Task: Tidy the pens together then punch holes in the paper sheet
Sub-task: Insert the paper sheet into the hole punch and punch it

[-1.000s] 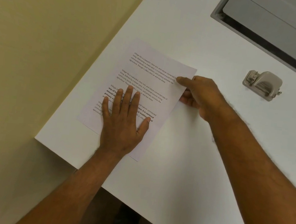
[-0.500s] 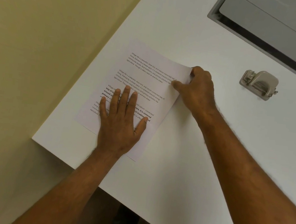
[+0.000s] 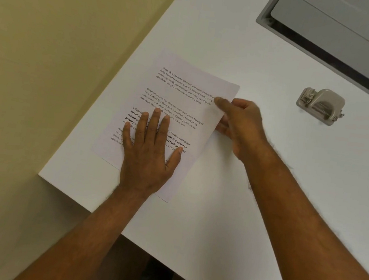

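While my left hand (image 3: 148, 151) lies spread flat on the sheet's (image 3: 186, 88) near half, pinning it by the desk (image 3: 216, 214) corner, my right hand (image 3: 239, 123) pinches its right edge, thumb on top, fingers under it. No pens show, so I judge I'm at the punching step. Next I need that edge lifted and brought to the punch (image 3: 321, 105), well right of the sheet

The paper sheet (image 3: 183, 106) is seen as white, printed with black text in plain and bold lines; the table (image 3: 217, 203) is white. The hole punch (image 3: 320, 105) is coloured grey-beige; the wall (image 3: 46, 74) is shown pale yellow
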`<state>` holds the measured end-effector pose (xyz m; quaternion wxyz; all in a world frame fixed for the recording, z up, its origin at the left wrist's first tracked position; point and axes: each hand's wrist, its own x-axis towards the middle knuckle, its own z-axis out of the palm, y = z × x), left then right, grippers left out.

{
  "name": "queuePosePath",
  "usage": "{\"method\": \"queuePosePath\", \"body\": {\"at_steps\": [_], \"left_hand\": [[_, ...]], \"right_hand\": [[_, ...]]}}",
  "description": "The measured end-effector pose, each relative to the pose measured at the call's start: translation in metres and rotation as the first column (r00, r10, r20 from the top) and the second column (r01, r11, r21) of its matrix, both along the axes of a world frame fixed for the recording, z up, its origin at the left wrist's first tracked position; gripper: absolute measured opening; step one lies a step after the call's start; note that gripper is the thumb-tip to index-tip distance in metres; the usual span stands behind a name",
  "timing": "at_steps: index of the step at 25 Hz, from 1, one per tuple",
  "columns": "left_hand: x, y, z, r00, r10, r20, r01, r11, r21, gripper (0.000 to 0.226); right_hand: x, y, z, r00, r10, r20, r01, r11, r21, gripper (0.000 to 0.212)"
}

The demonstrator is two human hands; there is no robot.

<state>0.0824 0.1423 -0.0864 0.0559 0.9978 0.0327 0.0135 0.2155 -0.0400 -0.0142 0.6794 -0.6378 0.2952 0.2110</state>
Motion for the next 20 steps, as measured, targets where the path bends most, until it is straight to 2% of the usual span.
{"method": "queuePosePath", "body": {"at_steps": [3,5,9,13,16,20], "left_hand": [[0.0,0.0,0.002,1.0,-0.004,-0.002,0.004,1.0,-0.006,0.081],[0.001,0.0,0.003,1.0,-0.002,-0.001,0.002,1.0,-0.023,0.081],[0.001,-0.001,0.008,1.0,-0.005,-0.005,0.004,0.998,-0.07,0.078],[0.0,-0.002,0.021,0.998,0.015,0.062,-0.004,0.986,-0.168,0.069],[-0.001,-0.007,0.032,0.98,0.158,0.118,-0.118,0.949,-0.292,0.065],[0.0,-0.022,0.045,0.892,0.446,0.071,-0.337,0.762,-0.552,0.069]], "right_hand": [[-0.02,0.004,-0.007,0.985,0.173,0.022,-0.172,0.985,-0.026,0.024],[-0.027,0.005,-0.012,0.973,0.231,0.02,-0.23,0.973,-0.033,0.021],[-0.035,0.005,-0.021,0.97,0.241,0.031,-0.237,0.966,-0.103,0.019],[-0.044,0.001,-0.022,0.983,0.176,0.05,-0.171,0.981,-0.087,0.017],[-0.055,-0.016,-0.02,0.997,0.07,0.031,-0.069,0.997,-0.024,0.012],[-0.079,-0.051,-0.015,0.994,-0.102,-0.028,0.103,0.994,0.047,0.014]]}}
